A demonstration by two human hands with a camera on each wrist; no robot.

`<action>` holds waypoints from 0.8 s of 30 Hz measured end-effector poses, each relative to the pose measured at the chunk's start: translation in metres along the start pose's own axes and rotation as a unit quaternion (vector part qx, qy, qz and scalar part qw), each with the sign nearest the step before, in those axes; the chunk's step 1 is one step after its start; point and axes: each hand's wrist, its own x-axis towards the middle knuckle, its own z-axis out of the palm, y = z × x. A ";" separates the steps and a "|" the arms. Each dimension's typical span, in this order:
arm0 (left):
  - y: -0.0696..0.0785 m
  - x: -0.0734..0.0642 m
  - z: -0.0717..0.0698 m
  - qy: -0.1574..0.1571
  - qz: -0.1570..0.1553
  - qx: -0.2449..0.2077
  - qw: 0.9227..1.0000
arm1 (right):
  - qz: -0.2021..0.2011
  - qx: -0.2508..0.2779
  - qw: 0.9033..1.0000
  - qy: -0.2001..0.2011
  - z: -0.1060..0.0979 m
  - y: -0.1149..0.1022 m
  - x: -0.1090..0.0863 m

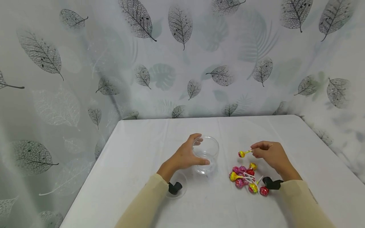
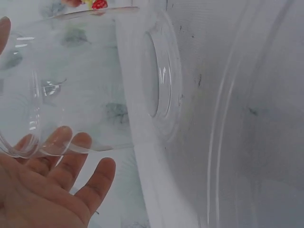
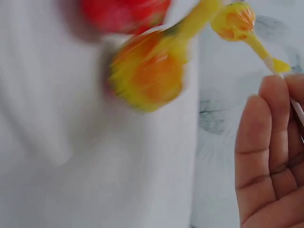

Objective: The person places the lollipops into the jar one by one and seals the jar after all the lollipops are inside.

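Observation:
My left hand (image 1: 185,155) holds a clear plastic jar (image 1: 206,148) from its left side, thumb in front and fingers behind. In the left wrist view the see-through wall of the jar (image 2: 90,95) shows fingertips against it. To the right, my right hand (image 1: 269,154) pinches a lollipop (image 1: 241,154) by its white stick, yellow-wrapped head pointing left toward the jar. The right wrist view shows this lollipop (image 3: 232,21) beyond the fingertips. Below that hand lies a pile of lollipops (image 1: 239,183) in pink, red and yellow wrappers, sticks pointing various ways.
A clear round lid-like disc (image 1: 182,193) lies on the white-covered table (image 1: 137,152) beneath my left wrist. Black straps with camera mounts sit at both wrists. Leaf-patterned curtains (image 1: 182,63) stand behind the table and along both sides.

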 end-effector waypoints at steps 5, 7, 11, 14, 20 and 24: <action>-0.001 0.000 0.001 0.002 0.000 -0.001 1.000 | -0.029 0.024 0.998 0.055 0.000 -0.015 -0.007; -0.001 0.000 0.001 0.002 0.002 -0.002 1.000 | -0.047 0.034 0.996 0.070 0.000 -0.022 -0.009; -0.001 0.001 0.002 0.000 0.007 -0.007 1.000 | -0.089 0.059 0.990 0.089 0.001 -0.039 -0.013; 0.000 0.001 0.002 -0.002 0.007 -0.012 1.000 | -0.115 0.069 0.986 0.099 0.004 -0.055 -0.016; -0.001 0.000 0.004 -0.001 0.006 -0.008 1.000 | -0.162 0.083 0.977 0.108 0.012 -0.079 -0.021; 0.000 -0.001 0.005 -0.003 0.004 -0.010 1.000 | -0.191 0.095 0.971 0.108 0.018 -0.087 -0.020</action>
